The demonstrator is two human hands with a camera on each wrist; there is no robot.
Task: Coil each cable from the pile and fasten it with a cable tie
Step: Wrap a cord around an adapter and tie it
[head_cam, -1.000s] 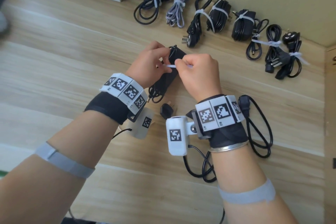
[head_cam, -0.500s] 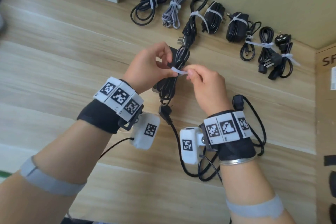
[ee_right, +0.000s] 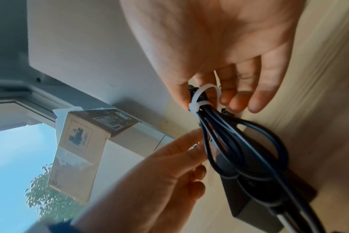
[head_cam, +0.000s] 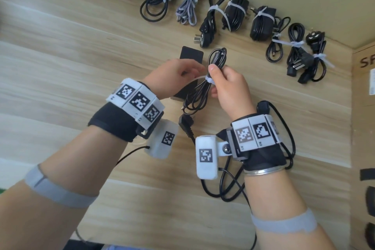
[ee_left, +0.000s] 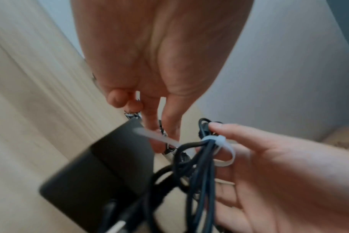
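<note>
Above a pale wood-grain counter (head_cam: 60, 63), we hold a coiled black adapter cable (head_cam: 199, 95) in mid-air. Our right hand (head_cam: 229, 89) has its grip clamped on the bundle, thumb and fingers pinching it just beside the white cable tie (head_cam: 209, 81) looped loosely around the strands. Our left hand (head_cam: 172, 79) pinches the tie's free tail. Tied cable bundles (head_cam: 229, 16) line the counter's far edge; a loose black cable (head_cam: 284, 148) lies beneath our right wrist.

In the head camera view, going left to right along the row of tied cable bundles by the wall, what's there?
Black round coil → grey braided cable → black plug cord → black adapter → second black adapter → two black power cords.
</note>
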